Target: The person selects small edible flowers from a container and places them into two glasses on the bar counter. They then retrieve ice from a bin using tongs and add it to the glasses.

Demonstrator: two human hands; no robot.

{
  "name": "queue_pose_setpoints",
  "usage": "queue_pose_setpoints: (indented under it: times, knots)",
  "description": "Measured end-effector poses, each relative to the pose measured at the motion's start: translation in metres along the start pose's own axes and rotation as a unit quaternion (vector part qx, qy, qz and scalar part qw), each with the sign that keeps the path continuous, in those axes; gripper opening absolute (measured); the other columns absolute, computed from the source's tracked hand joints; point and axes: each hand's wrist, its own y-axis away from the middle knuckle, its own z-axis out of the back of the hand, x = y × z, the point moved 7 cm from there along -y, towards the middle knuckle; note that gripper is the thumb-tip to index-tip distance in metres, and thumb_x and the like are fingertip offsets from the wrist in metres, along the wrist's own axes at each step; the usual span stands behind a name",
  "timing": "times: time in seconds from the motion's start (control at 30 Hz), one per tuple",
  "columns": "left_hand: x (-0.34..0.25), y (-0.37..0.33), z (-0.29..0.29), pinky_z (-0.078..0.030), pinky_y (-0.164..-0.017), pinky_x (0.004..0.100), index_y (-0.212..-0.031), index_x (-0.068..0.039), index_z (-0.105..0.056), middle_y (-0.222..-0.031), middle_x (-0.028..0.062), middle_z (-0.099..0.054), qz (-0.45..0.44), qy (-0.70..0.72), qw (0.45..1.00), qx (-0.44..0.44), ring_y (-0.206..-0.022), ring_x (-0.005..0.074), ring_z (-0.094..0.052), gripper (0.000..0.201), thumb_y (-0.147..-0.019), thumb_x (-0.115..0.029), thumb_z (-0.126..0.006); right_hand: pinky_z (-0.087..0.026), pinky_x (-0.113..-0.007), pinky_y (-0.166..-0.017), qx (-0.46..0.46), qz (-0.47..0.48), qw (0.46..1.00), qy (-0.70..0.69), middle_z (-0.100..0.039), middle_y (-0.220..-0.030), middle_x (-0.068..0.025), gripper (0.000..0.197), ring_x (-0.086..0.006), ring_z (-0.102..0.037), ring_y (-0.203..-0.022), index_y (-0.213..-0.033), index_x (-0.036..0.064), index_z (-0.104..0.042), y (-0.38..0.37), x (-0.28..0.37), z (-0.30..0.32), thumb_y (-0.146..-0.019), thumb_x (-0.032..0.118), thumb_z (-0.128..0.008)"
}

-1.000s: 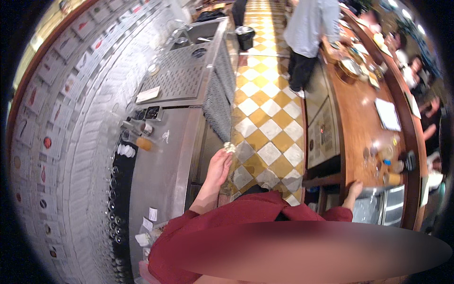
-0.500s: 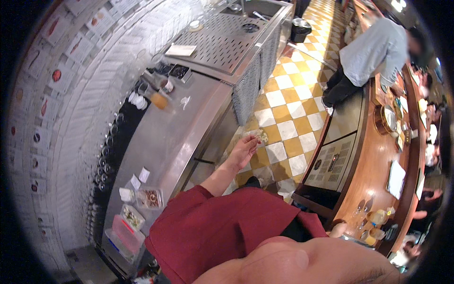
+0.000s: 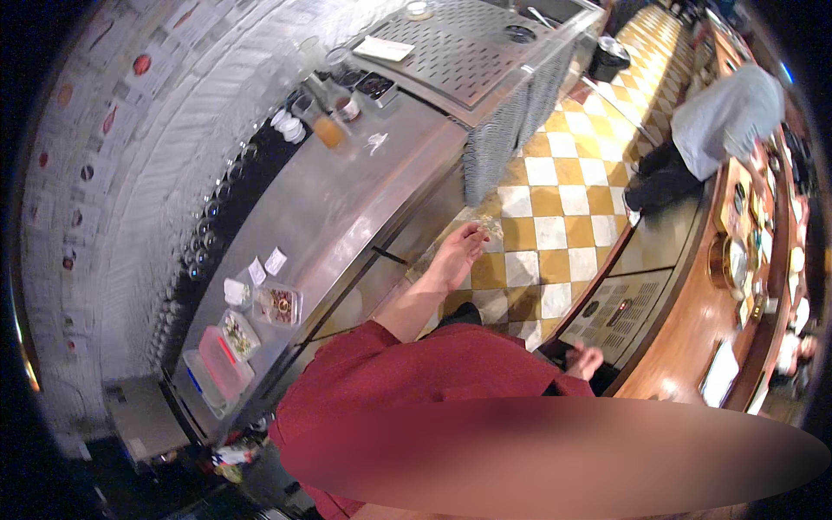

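In front of my body, over the tiled floor, my left hand (image 3: pixel 461 253) is closed with fingers pinched together. At its fingertips shows a pale see-through thing (image 3: pixel 490 228); its kind is too unclear to name. Lower right, my right hand (image 3: pixel 584 360) hangs beside the wooden counter (image 3: pixel 663 355), its fingers loosely curled and apart, with nothing seen in them. Nearest my left arm is the steel worktop (image 3: pixel 347 221). On it sit a clear tub of brown bits (image 3: pixel 279 305), a tub of pale and green pieces (image 3: pixel 238 336) and a box with a pink lid (image 3: pixel 221 357).
A co-worker in a grey top (image 3: pixel 728 113) bends over the wooden counter at the far right. Farther along the worktop stand a jar of orange liquid (image 3: pixel 328 133) and a perforated drainboard (image 3: pixel 468 56). A black bin (image 3: pixel 609 59) stands on the checkered floor (image 3: pixel 546 199).
My view has turned, so the worktop and co-worker sit farther right. My right hand has come away from the glasses on the counter and hangs lower beside it. My left hand stays closed.
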Motion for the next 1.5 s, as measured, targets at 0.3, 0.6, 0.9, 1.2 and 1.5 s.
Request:
queue_pose_setpoints:
  times: [0.3, 0.6, 0.9, 1.2, 1.5]
  knots:
    - [0.027, -0.058, -0.110, -0.040, -0.064, 0.0210, -0.099, -0.010, -0.055, -0.084, -0.0027, -0.057, 0.062, -0.081, 0.985, 0.137, -0.071, 0.0060, -0.050, 0.009, -0.091, -0.007, -0.060, -0.038, -0.024, -0.063, 0.032, 0.299, 0.942, 0.147, -0.048, -0.078, -0.0030, 0.010, -0.0107, -0.041, -0.066, -0.098, 0.0010, -0.059, 0.040, 0.194, -0.061, -0.089, 0.001, -0.058]
    - [0.170, -0.070, -0.281, -0.041, -0.069, 0.0208, -0.106, -0.004, -0.055, -0.093, 0.0012, -0.060, 0.203, -0.169, 0.883, 0.387, -0.074, 0.0077, -0.053, 0.019, -0.088, -0.007, -0.061, -0.054, -0.030, -0.067, -0.131, 0.260, 0.955, -0.049, -0.060, -0.076, -0.0076, 0.013, -0.0151, -0.062, -0.069, -0.098, 0.0007, -0.053, 0.085, 0.170, 0.080, -0.088, -0.008, -0.054]
    - [0.375, -0.024, -0.426, -0.044, -0.062, 0.0181, -0.103, -0.004, -0.056, -0.079, -0.0040, -0.054, 0.163, -0.253, 0.763, 0.571, -0.071, 0.0043, -0.051, 0.021, -0.082, -0.002, -0.058, -0.050, -0.030, -0.067, -0.392, 0.261, 0.871, 0.141, -0.067, -0.079, -0.0081, 0.007, -0.0191, -0.065, -0.073, -0.083, 0.0031, -0.065, 0.112, 0.152, 0.204, -0.078, 0.005, -0.070]
    - [0.508, 0.084, -0.495, -0.044, -0.076, 0.0203, -0.105, 0.003, -0.061, -0.094, 0.0026, -0.064, 0.348, -0.313, 0.589, 0.660, -0.082, 0.0073, -0.056, 0.019, -0.087, 0.001, -0.056, -0.055, -0.033, -0.076, -0.406, 0.315, 0.853, -0.095, -0.067, -0.089, -0.0136, 0.017, -0.0240, -0.069, -0.085, -0.098, -0.0057, -0.063, 0.146, 0.197, 0.270, -0.083, -0.010, -0.060]
    - [0.617, 0.138, -0.506, -0.045, -0.083, 0.0227, -0.109, 0.000, -0.063, -0.100, 0.0030, -0.065, 0.454, -0.261, 0.506, 0.686, -0.092, 0.0096, -0.058, 0.019, -0.090, -0.002, -0.059, -0.054, -0.031, -0.082, -0.544, 0.278, 0.784, -0.114, -0.061, -0.093, -0.0095, 0.019, -0.0238, -0.068, -0.091, -0.101, -0.0012, -0.053, 0.150, 0.189, 0.300, -0.085, -0.009, -0.060]
